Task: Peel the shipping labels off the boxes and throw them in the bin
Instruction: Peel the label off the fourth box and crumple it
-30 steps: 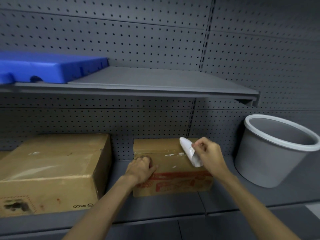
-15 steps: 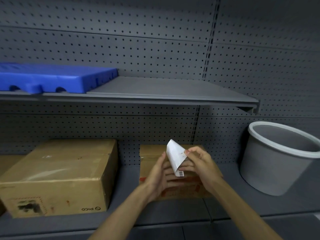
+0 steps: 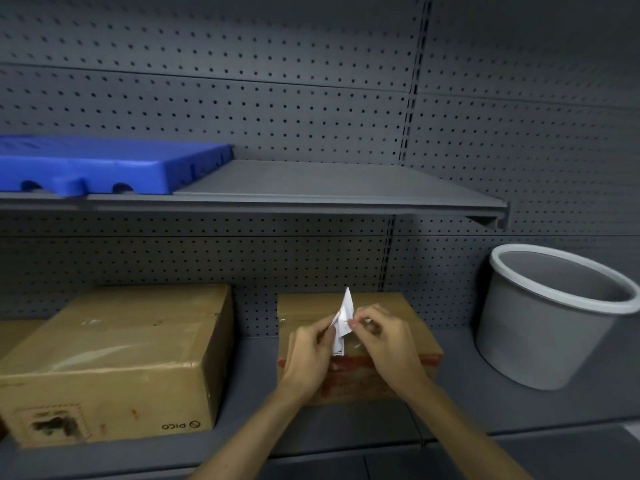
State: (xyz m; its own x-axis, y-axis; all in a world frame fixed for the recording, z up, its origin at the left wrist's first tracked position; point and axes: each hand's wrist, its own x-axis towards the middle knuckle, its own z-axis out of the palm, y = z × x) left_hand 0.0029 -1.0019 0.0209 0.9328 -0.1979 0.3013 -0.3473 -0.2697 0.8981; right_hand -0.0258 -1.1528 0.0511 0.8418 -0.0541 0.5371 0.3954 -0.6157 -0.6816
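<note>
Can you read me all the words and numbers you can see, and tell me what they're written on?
"PICO", with a round logo beside it, printed upside down: low on the side of the big cardboard box.
Red print on the front of the small cardboard box: too blurred to read.
Dark stamp-like mark on the big box's front: no readable words.
Peeled label, pinched by the left hand and right hand: nothing readable.

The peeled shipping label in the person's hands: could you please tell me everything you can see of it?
The shipping label is a white paper sheet, folded or crumpled into a narrow upright shape with a pointed tip at the top. Any print on it is too small to read. It is off the box, held in the air in front of the smaller cardboard box. The left hand and the right hand both pinch it near its middle. Nothing else touches it.
</note>
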